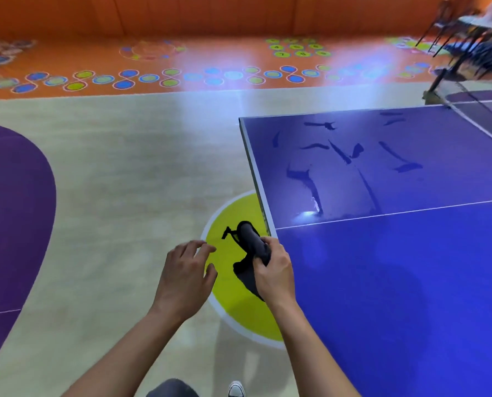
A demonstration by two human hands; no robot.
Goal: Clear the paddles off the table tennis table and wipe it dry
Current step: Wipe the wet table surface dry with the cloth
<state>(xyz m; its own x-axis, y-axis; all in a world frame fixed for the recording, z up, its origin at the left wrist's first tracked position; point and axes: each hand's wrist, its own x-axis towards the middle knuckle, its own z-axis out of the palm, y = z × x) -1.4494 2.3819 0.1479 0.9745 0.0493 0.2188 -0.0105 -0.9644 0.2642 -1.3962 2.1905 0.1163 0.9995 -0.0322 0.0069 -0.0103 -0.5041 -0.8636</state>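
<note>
Right hand (273, 270) grips a dark cloth (249, 242), fingers curled round it, just off the left edge of the blue desk (411, 282), above the floor (124, 196). Left hand (186, 270) sits further out from that desk edge, fingers loose and spread, holding nothing, not touching the cloth. Wet streaks (310, 181) lie on the desk's far-left part, beyond its white line (396, 213).

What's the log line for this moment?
right hand: grips dark cloth, off table | left hand: open, near cloth, not touching | table: wet streaks beyond white line
</note>
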